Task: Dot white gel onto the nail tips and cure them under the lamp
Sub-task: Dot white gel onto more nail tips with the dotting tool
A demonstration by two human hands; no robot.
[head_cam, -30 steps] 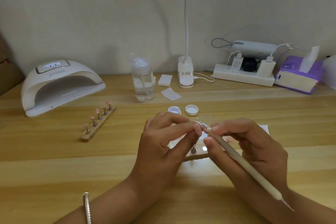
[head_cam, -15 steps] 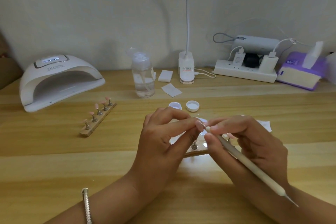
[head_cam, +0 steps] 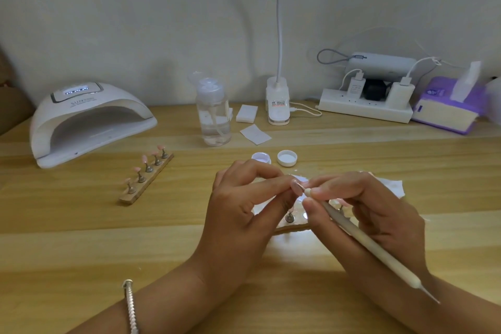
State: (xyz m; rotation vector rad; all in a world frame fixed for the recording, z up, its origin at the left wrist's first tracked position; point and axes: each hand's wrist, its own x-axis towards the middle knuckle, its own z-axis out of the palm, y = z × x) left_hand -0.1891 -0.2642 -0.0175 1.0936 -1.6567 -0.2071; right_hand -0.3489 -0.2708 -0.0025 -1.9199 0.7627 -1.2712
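At centre | right hand (head_cam: 375,215) grips dotter (head_cam: 366,244) | pointing up-left at nail tip (head_cam: 297,187)

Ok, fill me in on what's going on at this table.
A person is working on nail tips. The left hand pinches what looks like a pink nail tip, and the right hand grips a dotting tool with its end at that tip. An open gel pot and its lid sit just behind the hands. A wooden holder with five pink tips lies in front of the curing lamp, whose display is lit.
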